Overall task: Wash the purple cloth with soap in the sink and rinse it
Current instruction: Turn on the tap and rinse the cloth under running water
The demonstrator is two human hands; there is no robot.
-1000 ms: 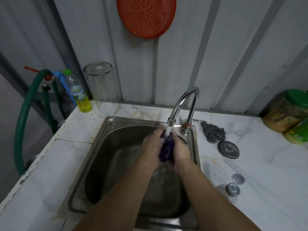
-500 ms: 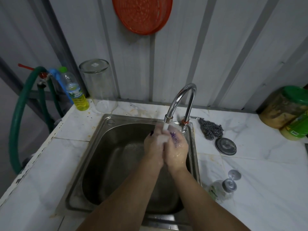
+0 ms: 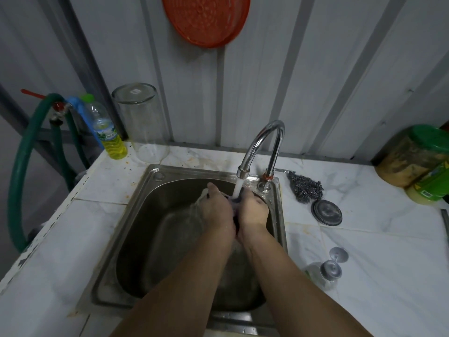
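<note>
cloth: the purple cloth [image 3: 233, 201] is squeezed between both hands, right under the tap spout and over the back right part of the sink; only a thin dark purple strip of it can be seen
left hand: the left hand [image 3: 217, 210] is curled round the left side of the cloth, thumb stretched up toward the back of the sink, some pale suds or fabric showing at its fingertips
right hand: the right hand [image 3: 252, 209] is wrapped round the cloth's other side, pressed close against the left one
water: a white stream [image 3: 237, 188] is seen falling from the spout straight onto the cloth between the hands
tap: a curved chrome tap [image 3: 264, 139] is mounted at the sink's back right corner
sink: a steel sink [image 3: 136, 215] is set into a white marble-look counter [image 3: 388, 239], wet inside
right of the sink: a steel scourer [image 3: 305, 189] is lying near the tap base, with a round metal lid [image 3: 326, 212] just in front of it, and a clear glass on its side [image 3: 324, 273] nearer the front edge
far right of the sink: a green-lidded jar [image 3: 413, 159] is parked against the wall
behind the sink, left: an upside-down clear glass [image 3: 142, 122] and a bottle of yellow liquid [image 3: 108, 132] are stood at the wall
left of the sink: a green hose [image 3: 21, 166] is looped off the counter edge
above the sink: an orange basket [image 3: 206, 18] is hung on the wall
</note>
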